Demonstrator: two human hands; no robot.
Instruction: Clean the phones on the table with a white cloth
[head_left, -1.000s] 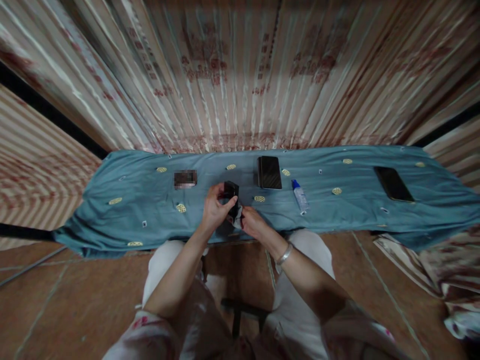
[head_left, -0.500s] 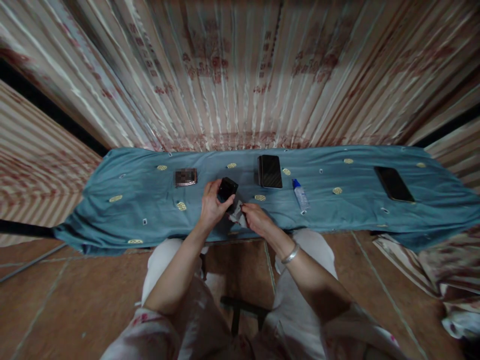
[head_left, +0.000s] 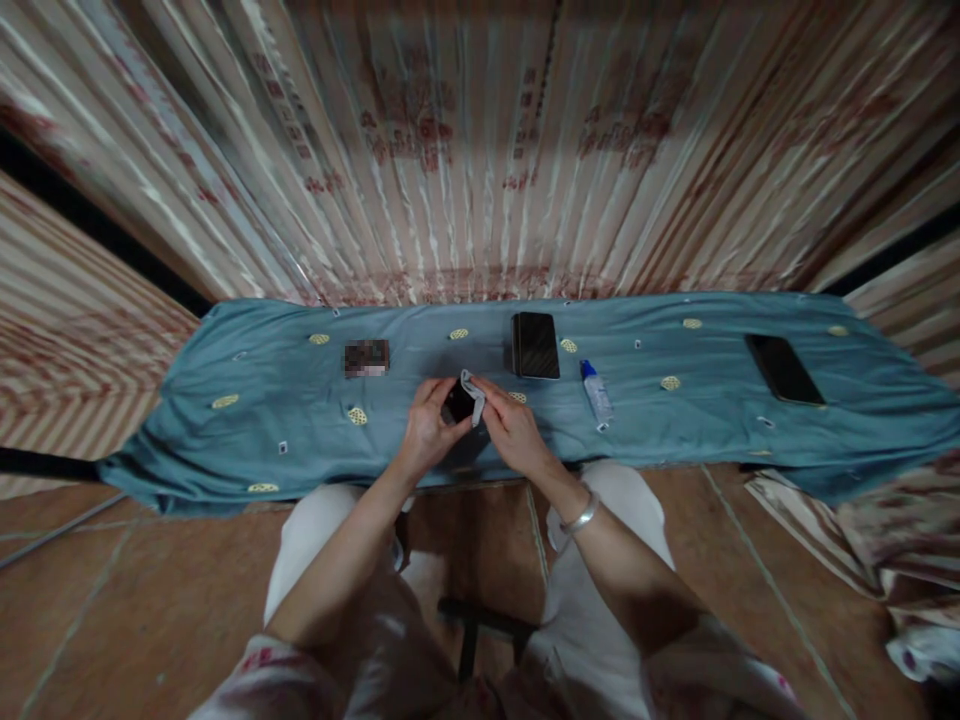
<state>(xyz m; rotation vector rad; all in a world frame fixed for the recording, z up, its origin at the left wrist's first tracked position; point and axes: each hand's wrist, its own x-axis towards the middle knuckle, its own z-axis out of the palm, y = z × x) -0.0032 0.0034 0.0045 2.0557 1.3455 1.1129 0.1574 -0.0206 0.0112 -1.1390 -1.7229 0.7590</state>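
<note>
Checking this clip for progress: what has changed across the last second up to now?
The right hand brought the small grey cloth up from below onto the top of the small black object, which the left hand still grips, now lower and flatter. The two phones, bottle and blue tablecloth stayed put.

A blurred-out rectangle lies on the desk; both hands largely cover the small dark object.
</note>
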